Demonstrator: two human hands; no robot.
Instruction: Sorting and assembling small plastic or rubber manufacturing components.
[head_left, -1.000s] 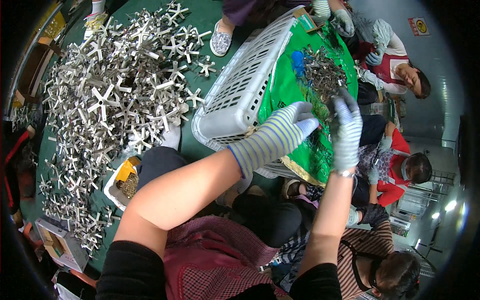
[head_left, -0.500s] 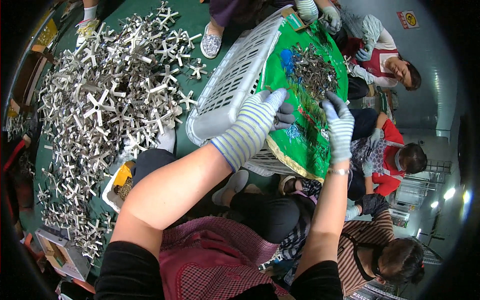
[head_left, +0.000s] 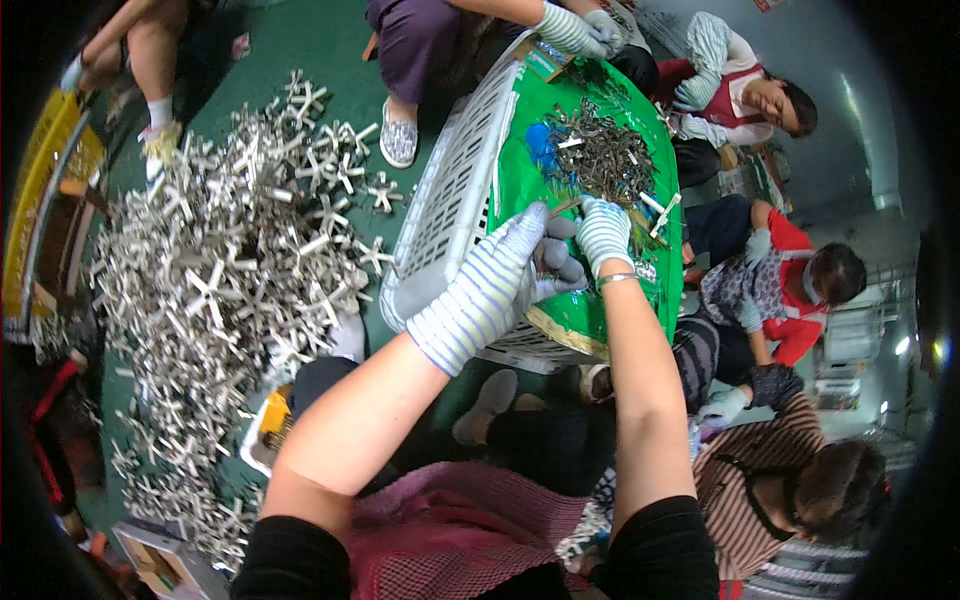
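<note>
My left hand [head_left: 500, 275], in a white glove with blue-grey stripes, is closed with the thumb and finger pinching a thin brownish strip [head_left: 565, 207]. Its other fingers curl below, over the edge of a green sheet [head_left: 512, 150]. Just right of it, my right hand [head_left: 605, 232], in a matching glove, has its fingers bent together near the strip's far end. What its fingertips hold is hidden. Beyond both hands a heap of small dark metal pieces [head_left: 610, 155] lies on the sheet, with blue plastic [head_left: 542, 148] at its left side. White bar-shaped pieces [head_left: 660, 215] lie at its right.
The sheet covers an upturned-looking grey slatted plastic basket [head_left: 440, 200]. A large pile of whitish star-shaped parts [head_left: 225, 270] spreads over the green floor at left. A white container [head_left: 265, 430] stands near my left arm. Several co-workers [head_left: 800, 275] sit around, one gloved pair of hands [head_left: 585, 32] at the far edge.
My right hand has moved left and closed in beside my left hand. The view has shifted, and white bar-shaped pieces now show on the sheet's right.
</note>
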